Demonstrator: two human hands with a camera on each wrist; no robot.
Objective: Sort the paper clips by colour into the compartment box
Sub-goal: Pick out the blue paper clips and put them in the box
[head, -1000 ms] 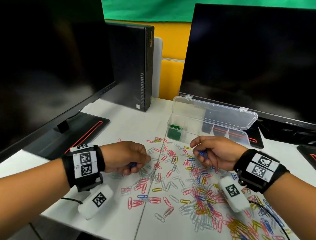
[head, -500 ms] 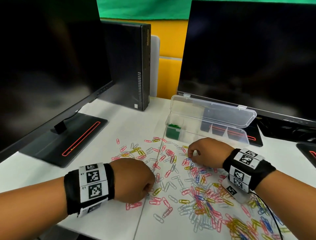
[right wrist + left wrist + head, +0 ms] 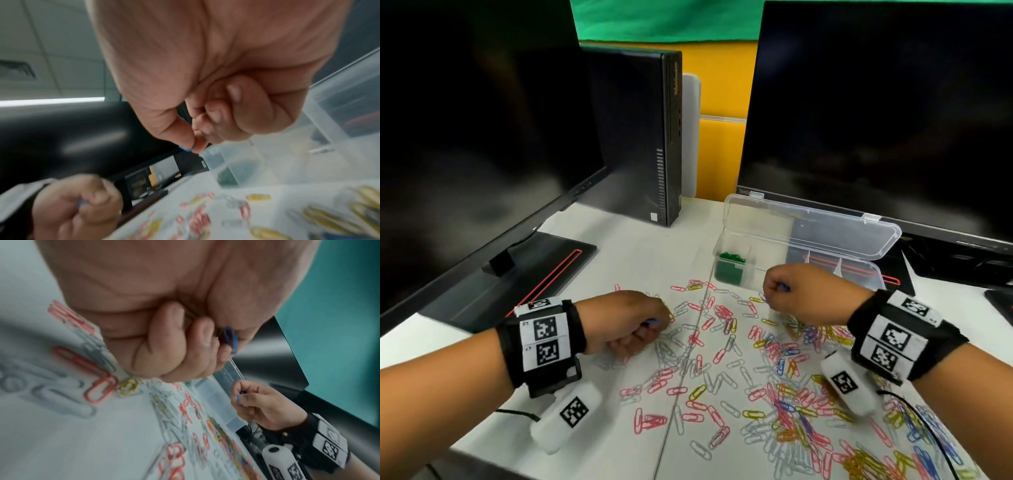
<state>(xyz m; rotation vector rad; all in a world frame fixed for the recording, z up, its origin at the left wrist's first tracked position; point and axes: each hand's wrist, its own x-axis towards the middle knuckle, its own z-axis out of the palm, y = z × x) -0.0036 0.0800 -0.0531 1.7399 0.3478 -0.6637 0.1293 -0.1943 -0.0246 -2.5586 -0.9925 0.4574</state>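
Loose paper clips (image 3: 722, 359) in pink, yellow, blue and silver lie scattered over the white table. A clear compartment box (image 3: 801, 253) stands open behind them, with green clips (image 3: 732, 257) in its leftmost compartment. My left hand (image 3: 633, 322) hovers over the clips at the left, fingers curled, pinching a blue clip (image 3: 231, 340). My right hand (image 3: 801, 298) is raised just in front of the box, thumb and forefinger pinching a blue clip (image 3: 186, 149) that also shows as a blue clip (image 3: 238, 397) in the left wrist view.
Two dark monitors (image 3: 887, 113) (image 3: 465, 137) stand behind the table, the left one on a black base (image 3: 524, 277) with a red line. A black computer tower (image 3: 640, 137) stands between them. A cable (image 3: 921, 414) runs along the table's right side.
My left hand dropped to the near clips, then lifted back left with a blue clip. My right hand dipped into the pile and has risen towards the box with a blue clip.
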